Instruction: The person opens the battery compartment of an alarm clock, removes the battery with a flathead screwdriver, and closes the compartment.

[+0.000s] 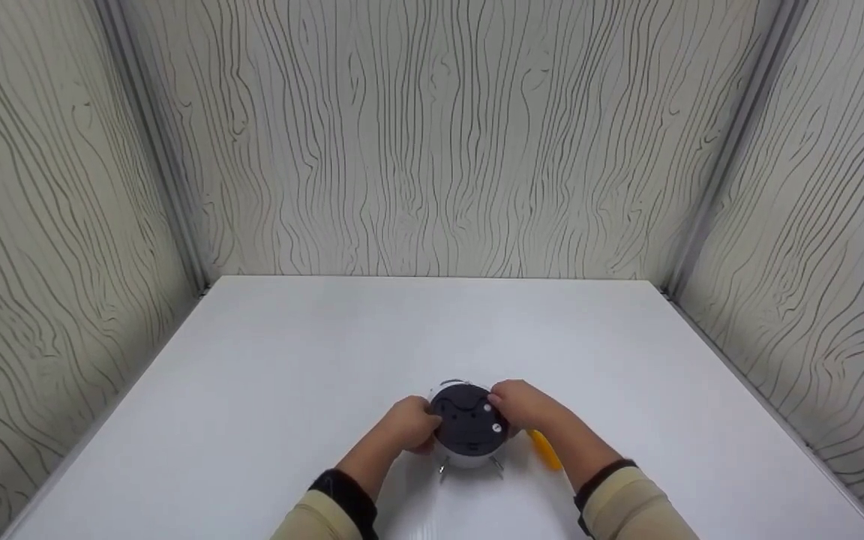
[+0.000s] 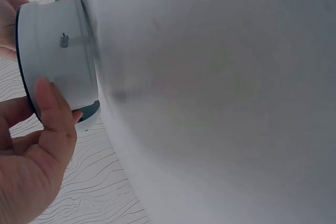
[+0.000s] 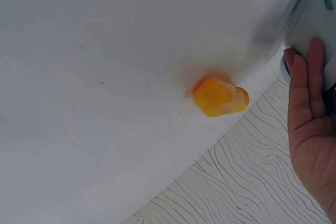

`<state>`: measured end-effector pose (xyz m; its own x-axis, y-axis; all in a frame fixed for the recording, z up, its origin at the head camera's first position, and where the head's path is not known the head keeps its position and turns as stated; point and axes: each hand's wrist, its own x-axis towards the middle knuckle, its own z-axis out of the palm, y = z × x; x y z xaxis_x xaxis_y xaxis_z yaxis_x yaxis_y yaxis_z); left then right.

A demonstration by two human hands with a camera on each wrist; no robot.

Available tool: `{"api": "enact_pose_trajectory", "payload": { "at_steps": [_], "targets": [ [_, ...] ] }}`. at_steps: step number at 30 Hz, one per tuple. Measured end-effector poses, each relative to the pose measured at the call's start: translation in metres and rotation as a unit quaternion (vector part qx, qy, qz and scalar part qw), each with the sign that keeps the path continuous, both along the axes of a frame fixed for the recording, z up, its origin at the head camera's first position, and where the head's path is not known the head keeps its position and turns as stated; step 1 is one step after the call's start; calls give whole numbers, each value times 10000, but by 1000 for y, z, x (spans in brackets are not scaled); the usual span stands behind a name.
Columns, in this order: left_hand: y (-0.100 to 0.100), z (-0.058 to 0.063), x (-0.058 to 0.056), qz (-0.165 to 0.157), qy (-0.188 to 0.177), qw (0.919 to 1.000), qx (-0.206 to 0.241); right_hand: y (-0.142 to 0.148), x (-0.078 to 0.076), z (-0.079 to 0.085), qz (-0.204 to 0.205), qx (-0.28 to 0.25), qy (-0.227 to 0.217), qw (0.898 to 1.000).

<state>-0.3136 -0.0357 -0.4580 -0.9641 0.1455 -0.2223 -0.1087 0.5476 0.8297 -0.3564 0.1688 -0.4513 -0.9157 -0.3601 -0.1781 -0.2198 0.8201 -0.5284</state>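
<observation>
A round white alarm clock (image 1: pixel 469 459) stands on two thin metal legs, its black back cover (image 1: pixel 466 431) toward me. My left hand (image 1: pixel 411 424) grips its left side; in the left wrist view the fingers of that hand (image 2: pixel 44 150) wrap the white casing (image 2: pixel 58 61). On the opposite side my right hand (image 1: pixel 526 405) holds the rim, fingertips by the small white knobs on the cover. The right wrist view has its fingers (image 3: pixel 307 82) laid along the casing. The clock's front faces away and is hidden.
An orange, elongated plastic object (image 1: pixel 546 450) lies on the white table (image 1: pixel 312 352) just right of the clock, partly behind my right forearm; the right wrist view shows its translucent orange end (image 3: pixel 218 98). Wood-grain panels (image 1: pixel 447 142) enclose the table at the back and both sides.
</observation>
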Motion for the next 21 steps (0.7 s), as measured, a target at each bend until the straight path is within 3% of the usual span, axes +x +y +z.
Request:
{"api": "enact_pose_trajectory", "payload": {
  "at_steps": [21],
  "targets": [
    [0, 2, -1, 81, -160, 9994, -312, -2, 0, 1, 67, 101, -26, 9999]
  ]
}}
